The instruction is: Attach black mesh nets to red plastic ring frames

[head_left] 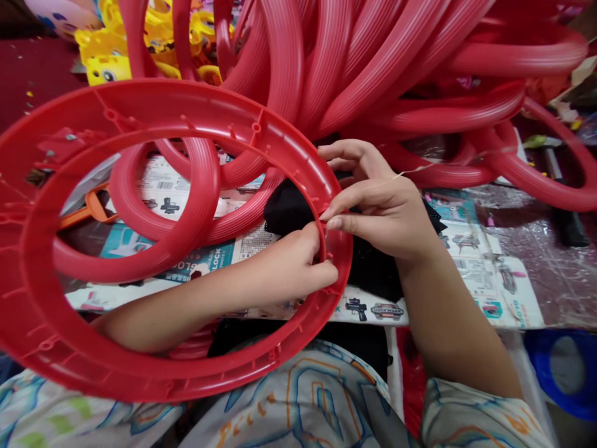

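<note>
A large red plastic ring [186, 111], its ribbed hollow side with screw posts facing me, stands tilted over my lap. My left hand [298, 264] reaches through its opening and is closed on the right part of the inner rim. On the same stretch of rim, my right hand [373, 202] has thumb and index finger pinched together. A pale thin strand [431, 165], thread or wire, runs across that hand and off to the right; what lies between the fingertips is too small to make out. Black cloth [286, 208] lies behind the hands.
Ribbed red tube rings [326, 68] are heaped across the back, and some lie at left inside the big ring's outline. Yellow plastic parts [112, 46] sit behind. Printed cardboard [489, 280] covers the table's front. A blue round object [562, 373] is at lower right.
</note>
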Available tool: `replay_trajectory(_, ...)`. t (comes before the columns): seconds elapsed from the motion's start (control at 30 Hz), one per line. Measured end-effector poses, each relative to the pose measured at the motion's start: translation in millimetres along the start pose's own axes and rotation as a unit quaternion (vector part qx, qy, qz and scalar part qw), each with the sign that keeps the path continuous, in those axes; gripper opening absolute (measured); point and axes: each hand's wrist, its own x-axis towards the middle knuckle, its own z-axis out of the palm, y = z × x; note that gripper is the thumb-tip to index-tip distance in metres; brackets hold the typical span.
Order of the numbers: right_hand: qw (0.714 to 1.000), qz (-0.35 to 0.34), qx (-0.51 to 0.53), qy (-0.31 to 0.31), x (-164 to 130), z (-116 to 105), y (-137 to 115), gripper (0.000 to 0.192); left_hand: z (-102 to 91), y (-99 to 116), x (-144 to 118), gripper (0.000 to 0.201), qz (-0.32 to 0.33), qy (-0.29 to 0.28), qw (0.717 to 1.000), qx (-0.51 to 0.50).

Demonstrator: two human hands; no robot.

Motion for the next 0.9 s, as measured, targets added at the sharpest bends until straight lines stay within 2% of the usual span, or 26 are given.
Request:
replay_trajectory(0.27,0.999,0.026,-0.019,0.014,1.0,-2.5,-1.8,0.008,2.5,-1.5,0.7,0.012,0.002,0.012,1.0,-0.017)
replay_trajectory(0.47,0.998,0.048,-0.017,-0.022,0.2,-5.5,-6.2,0.008,5.4,-0.4,-3.8,0.01,0.01,-0.011,0.997,-0.077)
replay_trajectory(0.6,0.997,0.043,-0.037,-0.045,0.1,-7.0,-6.0,0.008,8.1,-1.3,-6.3,0.013,-0.007,-0.017,0.99,-0.139)
replay_trajectory(0.7,0.998,0.041,-0.026,-0.05,-0.4,-8.6,-6.5,0.009,6.9,-0.2,-6.0,0.015,-0.013,-0.037,0.971,-0.236)
replay_trajectory(0.8,0.998,0.047,-0.023,-0.036,-1.7,-10.2,-8.2,0.009,3.9,1.3,-2.5,0.02,-0.021,-0.08,0.926,-0.368)
replay_trajectory(0.9,0.998,0.047,-0.021,-0.035,-2.8,-10.6,-9.5,0.01,4.2,-0.1,2.1,0.027,-0.024,-0.042,0.891,-0.452)
